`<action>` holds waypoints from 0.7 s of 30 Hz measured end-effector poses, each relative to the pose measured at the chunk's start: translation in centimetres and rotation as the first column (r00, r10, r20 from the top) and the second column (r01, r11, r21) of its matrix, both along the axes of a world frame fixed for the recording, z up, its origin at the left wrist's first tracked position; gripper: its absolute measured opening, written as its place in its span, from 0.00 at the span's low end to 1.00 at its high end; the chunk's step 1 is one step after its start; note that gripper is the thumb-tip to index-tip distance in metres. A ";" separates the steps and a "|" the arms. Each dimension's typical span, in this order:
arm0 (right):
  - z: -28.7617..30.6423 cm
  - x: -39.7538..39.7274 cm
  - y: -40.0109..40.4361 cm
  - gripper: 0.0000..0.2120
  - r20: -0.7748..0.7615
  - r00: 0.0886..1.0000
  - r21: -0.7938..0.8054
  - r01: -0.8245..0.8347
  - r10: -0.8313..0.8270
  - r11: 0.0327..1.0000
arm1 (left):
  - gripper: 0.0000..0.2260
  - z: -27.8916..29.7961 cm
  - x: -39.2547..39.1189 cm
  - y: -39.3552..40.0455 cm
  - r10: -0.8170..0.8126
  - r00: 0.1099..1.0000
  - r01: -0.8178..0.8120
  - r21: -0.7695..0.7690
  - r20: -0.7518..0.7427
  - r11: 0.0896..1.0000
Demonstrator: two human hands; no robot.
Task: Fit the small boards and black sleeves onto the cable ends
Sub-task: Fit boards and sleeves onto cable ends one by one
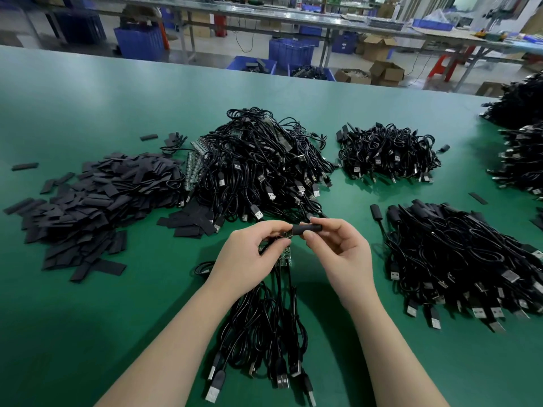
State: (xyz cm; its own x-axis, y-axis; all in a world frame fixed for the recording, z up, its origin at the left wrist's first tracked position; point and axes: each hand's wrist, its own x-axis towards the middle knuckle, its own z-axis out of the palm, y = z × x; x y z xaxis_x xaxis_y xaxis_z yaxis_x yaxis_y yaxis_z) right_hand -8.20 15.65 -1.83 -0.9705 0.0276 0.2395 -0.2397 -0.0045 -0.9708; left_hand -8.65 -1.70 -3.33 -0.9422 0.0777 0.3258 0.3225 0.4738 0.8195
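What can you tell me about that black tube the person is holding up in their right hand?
The black sleeve is a short, matte, flattened tube, seemingly soft plastic or rubber. It lies roughly level above the green table, pinched by the right hand. Its left end meets the cable end that the left hand holds.

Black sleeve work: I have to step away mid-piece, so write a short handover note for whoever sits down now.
Right hand pinches a black sleeve, its open end at the cable end held by the left hand; small boards show under that hand.
Loose sleeves lie at left, unsleeved cables ahead, sleeved cables at right.
Left: push this sleeve on, then do the bundle below the hands.
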 end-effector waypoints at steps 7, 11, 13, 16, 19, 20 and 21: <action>0.0 0.0 0.0 0.14 -0.013 1.000 0.026 -0.011 0.011 1.000 | 0.12 -0.1 0.0 -0.1 0.001 1.000 -0.001 0.004 -0.009 1.000; 0.1 0.1 0.0 0.15 -0.003 0.998 -0.026 -0.064 0.064 0.998 | 0.15 0.2 0.1 -0.1 -0.033 0.999 0.033 0.016 0.004 0.999; 0.1 0.1 0.1 0.16 0.017 0.996 -0.034 -0.083 0.084 0.996 | 0.17 0.5 0.3 0.1 -0.058 0.998 0.057 0.025 0.017 0.998; 0.1 0.0 0.2 0.16 0.043 0.994 -0.007 -0.101 0.101 0.995 | 0.17 0.6 0.4 0.1 -0.070 0.997 0.069 0.015 0.038 0.997; 0.0 0.0 0.2 0.12 0.068 0.992 -0.019 -0.107 0.108 0.994 | 0.17 0.4 0.4 0.0 -0.045 0.998 0.046 -0.010 0.045 0.999; 0.0 0.0 0.2 0.11 0.078 0.991 -0.032 -0.105 0.107 0.994 | 0.16 0.5 0.4 0.0 -0.021 0.999 0.021 -0.010 0.040 1.000; -0.1 0.0 0.2 0.10 0.085 0.991 -0.046 -0.097 0.101 0.994 | 0.14 0.5 0.4 0.0 0.013 0.999 -0.013 -0.012 0.031 1.000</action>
State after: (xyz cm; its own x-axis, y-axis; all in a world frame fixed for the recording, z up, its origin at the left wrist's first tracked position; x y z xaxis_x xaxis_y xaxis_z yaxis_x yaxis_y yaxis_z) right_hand -8.17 15.90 -1.92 -0.9861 -0.0618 0.1541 -0.1501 -0.0652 -0.9865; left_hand -8.21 -1.69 -2.79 -0.9529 0.0687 0.2954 0.2904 0.4874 0.8235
